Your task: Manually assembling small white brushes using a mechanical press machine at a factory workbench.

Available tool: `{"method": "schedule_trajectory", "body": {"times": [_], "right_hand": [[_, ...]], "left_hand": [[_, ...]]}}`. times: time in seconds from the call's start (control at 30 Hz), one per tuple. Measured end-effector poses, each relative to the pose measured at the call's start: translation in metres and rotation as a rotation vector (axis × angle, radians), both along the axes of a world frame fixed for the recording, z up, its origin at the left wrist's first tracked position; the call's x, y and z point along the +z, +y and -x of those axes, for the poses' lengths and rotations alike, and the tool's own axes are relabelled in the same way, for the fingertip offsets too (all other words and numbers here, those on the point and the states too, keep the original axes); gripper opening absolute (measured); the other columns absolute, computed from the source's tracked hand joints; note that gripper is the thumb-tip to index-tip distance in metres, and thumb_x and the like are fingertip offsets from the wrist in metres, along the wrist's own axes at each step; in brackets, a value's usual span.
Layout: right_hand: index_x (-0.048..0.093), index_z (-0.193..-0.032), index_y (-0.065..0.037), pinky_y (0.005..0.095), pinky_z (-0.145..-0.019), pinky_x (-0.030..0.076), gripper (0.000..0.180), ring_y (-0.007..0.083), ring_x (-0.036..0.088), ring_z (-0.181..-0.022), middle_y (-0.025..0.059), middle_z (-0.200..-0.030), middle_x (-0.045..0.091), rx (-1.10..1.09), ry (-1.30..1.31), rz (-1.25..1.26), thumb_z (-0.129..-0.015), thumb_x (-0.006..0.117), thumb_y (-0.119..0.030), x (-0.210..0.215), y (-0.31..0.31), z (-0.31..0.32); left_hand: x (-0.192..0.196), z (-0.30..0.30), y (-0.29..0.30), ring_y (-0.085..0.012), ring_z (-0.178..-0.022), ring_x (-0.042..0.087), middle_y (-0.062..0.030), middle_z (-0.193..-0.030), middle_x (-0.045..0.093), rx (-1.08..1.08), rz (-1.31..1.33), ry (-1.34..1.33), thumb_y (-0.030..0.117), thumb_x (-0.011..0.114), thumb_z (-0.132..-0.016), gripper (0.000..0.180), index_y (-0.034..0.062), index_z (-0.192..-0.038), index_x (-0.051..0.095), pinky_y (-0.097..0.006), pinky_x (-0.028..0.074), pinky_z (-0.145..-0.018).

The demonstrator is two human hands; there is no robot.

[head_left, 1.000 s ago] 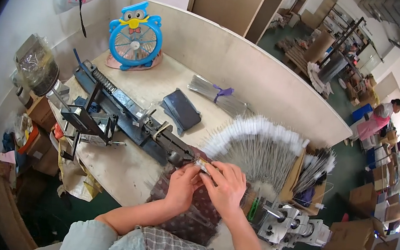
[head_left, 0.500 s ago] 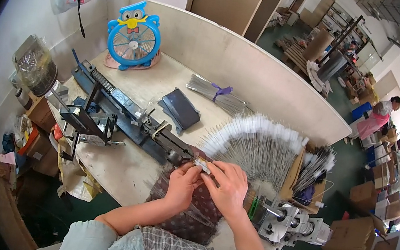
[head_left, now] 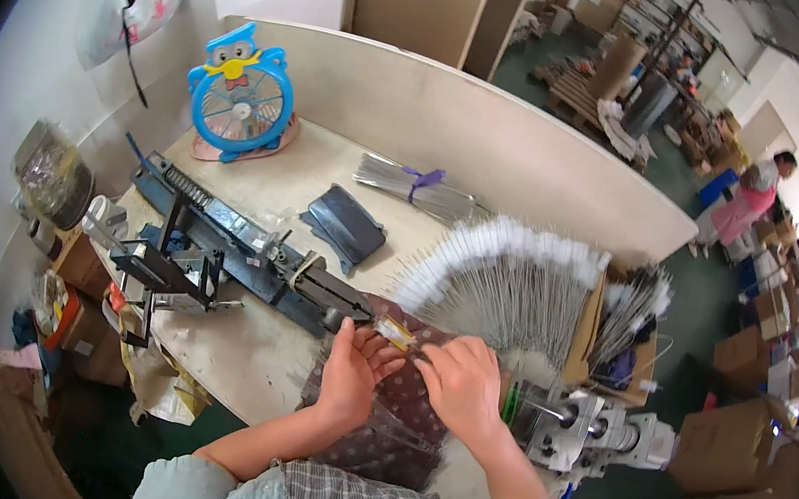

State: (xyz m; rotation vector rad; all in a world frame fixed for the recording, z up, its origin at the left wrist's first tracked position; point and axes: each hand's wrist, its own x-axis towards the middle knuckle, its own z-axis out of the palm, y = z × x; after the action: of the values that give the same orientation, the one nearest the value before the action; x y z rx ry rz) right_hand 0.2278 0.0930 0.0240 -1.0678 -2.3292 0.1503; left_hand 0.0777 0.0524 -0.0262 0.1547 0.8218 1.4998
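Observation:
My left hand (head_left: pixel 349 376) is turned palm up at the end of a long dark metal jig (head_left: pixel 314 284), its fingers apart. By its fingertips is a small yellow and white piece (head_left: pixel 395 334); I cannot tell whether the hand touches it or the jig carries it. Just to the right, my right hand (head_left: pixel 467 390) has its thumb and fingers pressed together; anything in that pinch is too small to make out. Under both hands a brown dotted cloth (head_left: pixel 396 431) drapes over the table edge.
Thin metal rods with white ends (head_left: pixel 516 285) fan out beyond my right hand, beside a cardboard box (head_left: pixel 641 367). A silver clamp-like machine (head_left: pixel 588 431) stands at right. Behind are a dark pouch (head_left: pixel 347 226), a tied wire bundle (head_left: pixel 414 189) and a blue owl fan (head_left: pixel 242 103).
My hands have drawn apart from their shared grip on the small piece. The left fingers have opened, and the right hand has moved slightly right. The whole view has shifted a little.

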Motion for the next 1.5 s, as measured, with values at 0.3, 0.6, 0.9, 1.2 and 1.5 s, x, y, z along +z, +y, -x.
{"method": "schedule_trajectory", "body": {"times": [0.3,0.6,0.9,1.2,1.5], "right_hand": [[0.065,-0.091,-0.007,0.0368,-0.067,0.048,0.018,0.0252,0.059,-0.078,0.0060,-0.086,0.062,0.054,0.089,0.204,-0.075,0.067,-0.016,-0.014,-0.029,-0.030],[0.064,-0.088,-0.008,0.0410,-0.067,0.050,0.013,0.0291,0.062,-0.081,0.0085,-0.084,0.060,0.004,-0.283,0.606,-0.080,0.061,-0.017,-0.076,-0.067,-0.057],[0.065,-0.087,-0.010,0.0401,-0.066,0.050,0.014,0.0279,0.062,-0.079,0.0071,-0.084,0.062,-0.032,-0.382,0.633,-0.081,0.061,-0.021,-0.074,-0.060,-0.050],[0.064,-0.087,-0.010,0.0412,-0.067,0.051,0.014,0.0289,0.063,-0.080,0.0065,-0.087,0.064,-0.077,-0.321,0.658,-0.081,0.061,-0.023,-0.080,-0.061,-0.058],[0.066,-0.088,-0.011,0.0399,-0.067,0.051,0.014,0.0281,0.062,-0.079,0.0062,-0.088,0.063,-0.039,-0.187,0.616,-0.082,0.061,-0.023,-0.080,-0.063,-0.070]], "left_hand": [[0.004,0.013,-0.020,-0.0245,-0.118,0.047,-0.0127,-0.132,0.044,-0.238,0.055,0.239,0.040,0.042,-0.094,0.054,0.0019,-0.132,0.037,-0.038,0.037,-0.097],[-0.087,0.201,-0.082,-0.0113,-0.064,0.050,-0.0023,-0.088,0.058,0.609,0.324,0.030,0.039,0.057,-0.087,0.038,0.0047,-0.104,0.056,-0.023,0.042,-0.062],[-0.121,0.381,-0.134,-0.0088,-0.063,0.055,0.0013,-0.074,0.060,1.009,0.397,0.307,0.041,0.071,-0.078,0.032,0.0109,-0.083,0.062,-0.022,0.044,-0.058],[-0.109,0.219,-0.094,-0.0209,-0.084,0.058,-0.0046,-0.091,0.061,0.746,0.272,0.063,0.029,0.053,-0.089,0.023,0.0096,-0.101,0.055,-0.034,0.048,-0.074],[-0.025,0.016,-0.024,-0.0158,-0.086,0.057,-0.0054,-0.092,0.060,-0.235,0.191,0.361,0.015,0.059,-0.083,0.023,0.0028,-0.102,0.054,-0.030,0.045,-0.074]]}}
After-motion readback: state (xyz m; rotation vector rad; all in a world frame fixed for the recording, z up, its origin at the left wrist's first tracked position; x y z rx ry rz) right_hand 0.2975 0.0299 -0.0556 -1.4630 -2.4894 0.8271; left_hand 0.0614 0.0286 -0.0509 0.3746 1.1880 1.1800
